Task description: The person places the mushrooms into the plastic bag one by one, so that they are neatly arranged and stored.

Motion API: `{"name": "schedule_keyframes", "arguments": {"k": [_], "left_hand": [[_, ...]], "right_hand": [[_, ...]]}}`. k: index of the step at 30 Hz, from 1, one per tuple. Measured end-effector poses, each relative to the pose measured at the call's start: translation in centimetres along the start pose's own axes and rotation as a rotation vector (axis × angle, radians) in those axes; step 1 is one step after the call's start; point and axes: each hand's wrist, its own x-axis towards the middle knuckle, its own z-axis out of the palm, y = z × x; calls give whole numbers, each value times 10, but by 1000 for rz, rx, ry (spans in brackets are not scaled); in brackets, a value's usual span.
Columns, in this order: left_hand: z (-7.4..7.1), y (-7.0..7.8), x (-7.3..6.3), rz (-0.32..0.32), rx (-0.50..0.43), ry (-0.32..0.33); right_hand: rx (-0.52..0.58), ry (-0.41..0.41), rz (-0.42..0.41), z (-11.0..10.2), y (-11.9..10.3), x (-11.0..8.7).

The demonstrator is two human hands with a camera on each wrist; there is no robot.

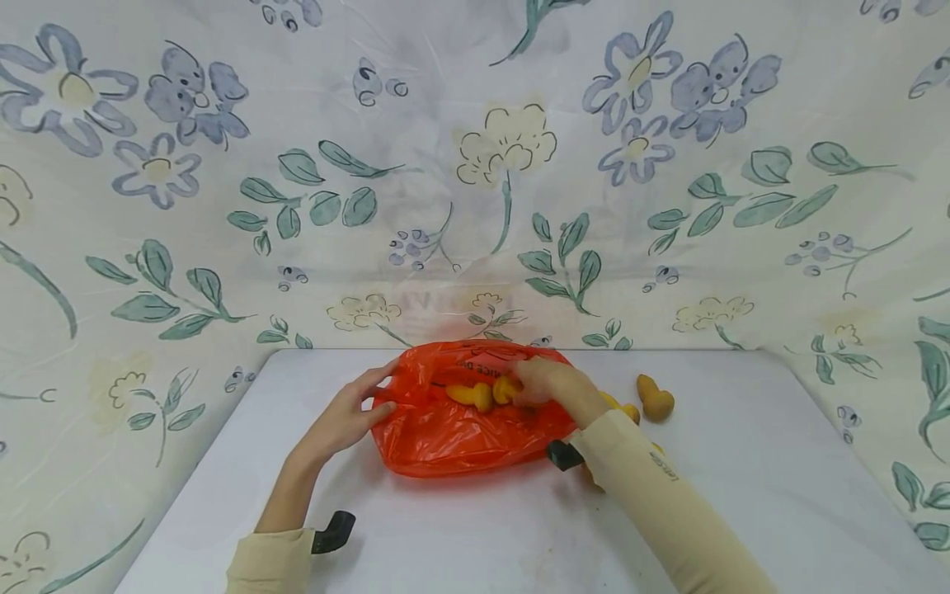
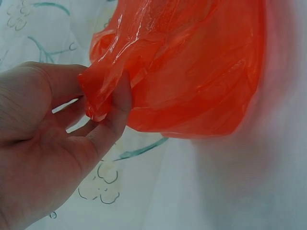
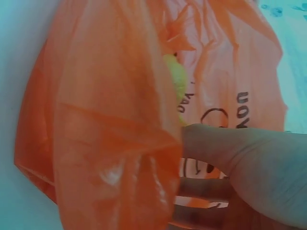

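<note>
A red plastic bag (image 1: 445,450) with dark printing lies on its side, mouth toward me. My left hand (image 1: 349,417) pinches the left edge of its mouth; in the left wrist view, the gathered film (image 2: 103,91) lies between thumb and fingers. My right hand (image 1: 545,381) reaches into the mouth, fingertips round a small yellow gourd (image 1: 506,388). Beside it in the bag lies another yellow gourd (image 1: 471,396). In the right wrist view, the bag's near wall (image 3: 115,143) hides the fingertips of the right hand (image 3: 254,167), and a strip of yellow (image 3: 176,79) shows above the thumb.
On the white table (image 1: 460,544), a brownish-yellow gourd (image 1: 655,398) lies to the right of the bag. Nearer the right forearm, more yellow pieces (image 1: 629,411) are partly covered by the sleeve. A floral cloth (image 1: 445,206) hangs behind the table.
</note>
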Motion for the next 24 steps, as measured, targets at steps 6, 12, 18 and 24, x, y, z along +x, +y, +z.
{"name": "schedule_keyframes", "arguments": {"k": [6, 12, 18, 24], "left_hand": [[0, 0, 1, 0, 0, -2], [0, -2, 0, -3, 1, -5], [1, -3, 0, -4, -7, -5], [0, -3, 0, 6, -4, -5]], "right_hand": [[-42, -8, -20, -5, 0, -8], [-42, -10, -23, -8, -3, -15], [-27, -29, -31, -12, -5, -24], [-44, -32, -130, -18, -1, -35]]}}
